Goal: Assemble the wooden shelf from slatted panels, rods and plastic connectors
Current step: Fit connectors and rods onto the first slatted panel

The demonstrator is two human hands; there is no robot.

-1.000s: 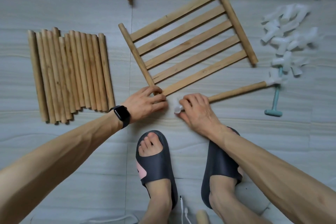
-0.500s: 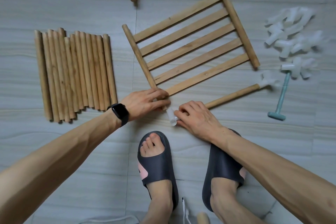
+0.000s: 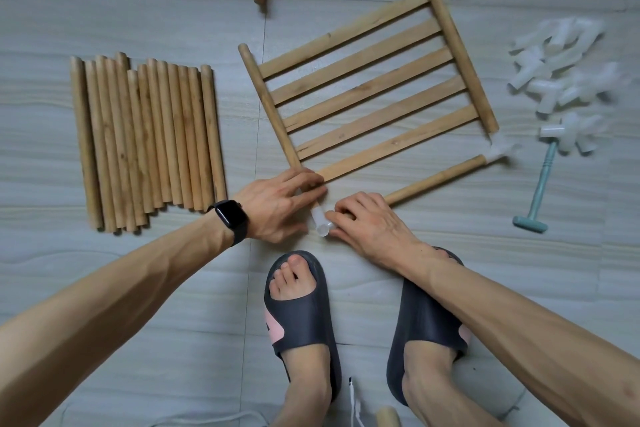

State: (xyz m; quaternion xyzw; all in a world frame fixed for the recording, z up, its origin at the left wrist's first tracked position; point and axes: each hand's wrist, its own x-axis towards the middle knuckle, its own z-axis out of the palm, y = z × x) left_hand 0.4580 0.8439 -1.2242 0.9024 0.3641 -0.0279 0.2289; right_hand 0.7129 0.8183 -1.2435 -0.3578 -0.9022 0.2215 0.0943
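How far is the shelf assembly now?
Early. Done: one rod has a connector on its far end. In hand: the left hand holds the slatted panel corner; the right hand grips that rod at a second connector. Left: the rod pile and loose connectors.

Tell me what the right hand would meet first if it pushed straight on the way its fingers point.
The right hand would first meet the white plastic connector at its fingertips, on the round wooden rod it grips; just beyond, probably the left hand on the slatted wooden panel corner.
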